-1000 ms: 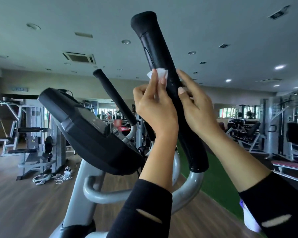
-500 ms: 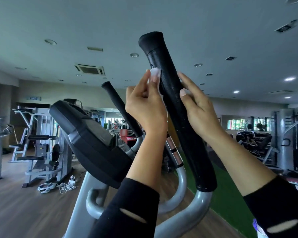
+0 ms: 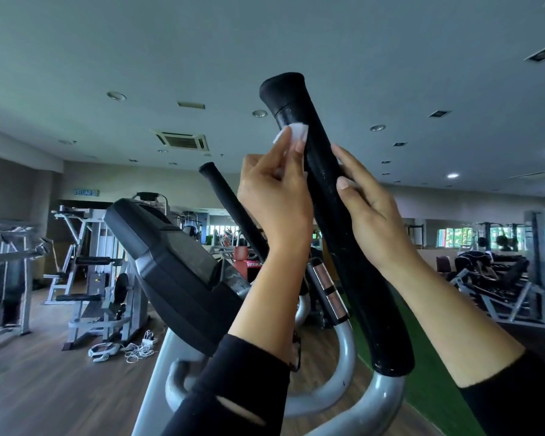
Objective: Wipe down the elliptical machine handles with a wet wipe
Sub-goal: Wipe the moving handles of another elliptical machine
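- The room is a gym hall. A brown wood-plank floor (image 3: 44, 388) fills the lower left and a green turf strip (image 3: 428, 372) runs along the lower right. The pale ceiling (image 3: 139, 42) has recessed lights and a square air vent (image 3: 183, 141).
- Grey weight machines (image 3: 88, 272) stand at the left, with more at the far right. White cables (image 3: 132, 349) lie tangled on the floor.
- The elliptical's angular black console (image 3: 170, 265) sits centre-left, in front of the lower part of the thin far handle (image 3: 230, 202).
- The near handle (image 3: 343, 247) is at the centre. It is a long, matte black grip, tilted, flared at the top and sleeved onto a curved grey metal tube (image 3: 381, 401).
- The left hand (image 3: 274, 199) pinches a small white wet wipe (image 3: 298, 132) against the near handle's upper left side, just below the flare.
- The right hand (image 3: 368, 209) lies against the handle's right side with straight fingers, not clasping it.
- Both forearms wear black sleeves (image 3: 233, 388) with slits.
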Demonstrator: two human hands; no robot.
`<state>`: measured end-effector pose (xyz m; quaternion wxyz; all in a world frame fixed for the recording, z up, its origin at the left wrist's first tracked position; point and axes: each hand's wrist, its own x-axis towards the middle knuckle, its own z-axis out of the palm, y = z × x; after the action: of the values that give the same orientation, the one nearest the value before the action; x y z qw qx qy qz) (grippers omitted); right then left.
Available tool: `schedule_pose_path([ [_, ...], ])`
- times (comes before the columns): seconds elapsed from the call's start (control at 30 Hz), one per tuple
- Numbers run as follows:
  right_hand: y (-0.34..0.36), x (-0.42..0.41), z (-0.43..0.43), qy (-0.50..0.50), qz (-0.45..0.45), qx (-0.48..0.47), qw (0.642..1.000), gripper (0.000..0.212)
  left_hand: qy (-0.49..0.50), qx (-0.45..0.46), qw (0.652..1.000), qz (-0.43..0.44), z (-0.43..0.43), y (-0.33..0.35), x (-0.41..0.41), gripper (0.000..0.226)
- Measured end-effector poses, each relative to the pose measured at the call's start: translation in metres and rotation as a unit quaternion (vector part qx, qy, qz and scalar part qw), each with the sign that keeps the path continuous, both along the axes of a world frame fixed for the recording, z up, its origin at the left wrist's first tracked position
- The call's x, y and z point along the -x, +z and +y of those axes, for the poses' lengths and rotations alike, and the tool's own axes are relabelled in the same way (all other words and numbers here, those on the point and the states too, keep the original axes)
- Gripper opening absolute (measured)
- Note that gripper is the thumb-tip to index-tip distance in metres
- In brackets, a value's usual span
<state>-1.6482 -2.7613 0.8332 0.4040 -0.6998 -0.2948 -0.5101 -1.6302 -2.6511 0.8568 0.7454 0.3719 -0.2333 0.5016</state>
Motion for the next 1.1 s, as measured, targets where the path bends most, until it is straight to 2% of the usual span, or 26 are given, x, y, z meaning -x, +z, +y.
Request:
schedule_pose_path([
  [0.17, 0.001, -0.004, -0.002, 0.028, 0.009, -0.005, 1.0, 0.044, 0.028, -0.041, 0.999, -0.001, -0.006, -0.025, 0.002, 0.023],
  [0.33, 0.0, -0.003, -0.004, 0.05, 0.011, 0.0, 0.999, 0.042, 0.027, 0.014, 1.0, 0.009, 0.007, 0.006, 0.004, 0.028],
  [0.43, -0.002, -0.002, -0.003, 0.047, -0.003, 0.008, 0.999, 0.042, 0.056, -0.017, 0.998, 0.01, 0.006, 0.02, 0.003, 0.026],
  [0.57, -0.005, -0.004, -0.004, 0.052, -0.004, 0.002, 0.999, 0.042, 0.088, -0.072, 0.993, 0.008, -0.001, -0.006, 0.004, 0.022],
  [0.63, -0.006, -0.004, -0.004, 0.056, -0.004, -0.005, 0.998, 0.041, 0.075, -0.075, 0.994, 0.008, 0.0, -0.016, 0.005, 0.022],
  [0.77, -0.008, -0.004, -0.005, 0.069, 0.009, -0.007, 0.998, 0.041, 0.009, 0.025, 0.999, 0.043, 0.011, 0.008, -0.001, 0.025],
  [0.9, -0.008, -0.005, -0.005, 0.103, 0.01, -0.017, 0.994, 0.04, -0.017, -0.009, 0.999, 0.035, 0.003, 0.014, -0.001, 0.023],
  [1.03, -0.006, -0.005, -0.005, 0.127, 0.022, -0.032, 0.991, 0.039, 0.018, -0.05, 0.998, 0.021, 0.003, -0.013, -0.001, 0.023],
  [1.1, -0.006, -0.004, -0.005, 0.128, 0.027, -0.036, 0.991, 0.04, 0.017, -0.023, 0.999, 0.025, 0.009, -0.005, -0.004, 0.022],
])
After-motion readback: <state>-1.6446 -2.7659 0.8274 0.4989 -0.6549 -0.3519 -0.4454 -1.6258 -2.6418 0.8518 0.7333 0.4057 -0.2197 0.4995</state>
